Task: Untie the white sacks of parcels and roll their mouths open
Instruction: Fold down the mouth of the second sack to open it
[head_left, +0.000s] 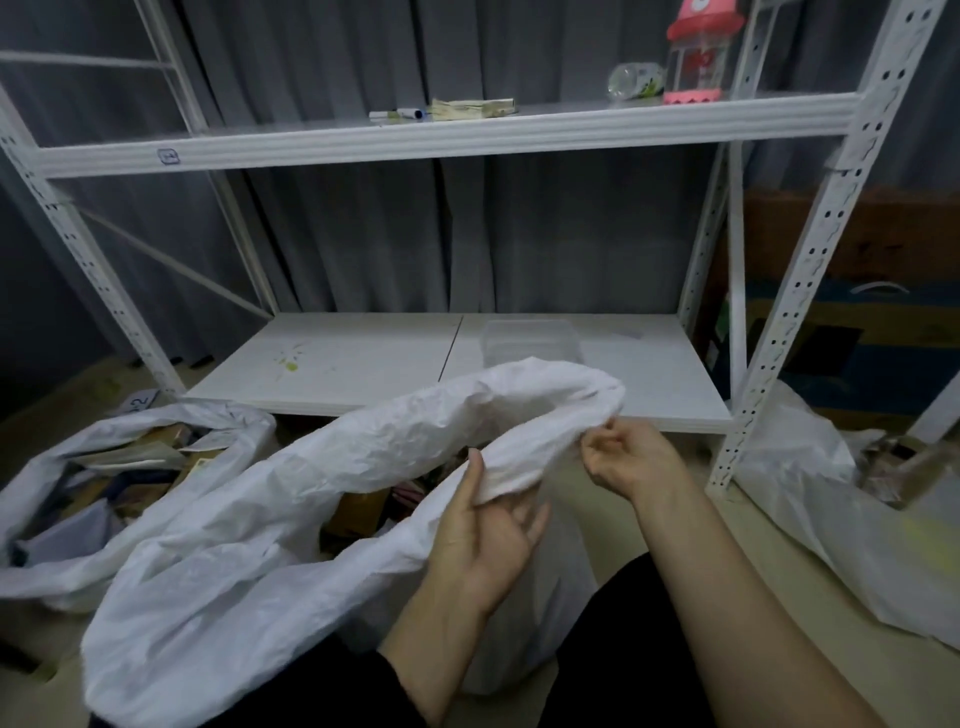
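- Left hand (488, 525), nearest the lens: thumb over, fingers under, pinching the near rim of the middle sack (291, 519).
- Right hand (631, 460): fingertips pressed together on the rim's right end.
- That sack stands on the floor before the shelving rack (447, 137). Its mouth is untied and gapes upward and leftward, the rim's long axis running left-low to right-high.
- Woven cloth looks thin, limp and crinkly. Likely light at the lip, heavy below with parcels (358, 506). Best held at the hem.
- Left sack (67, 566) is already open.
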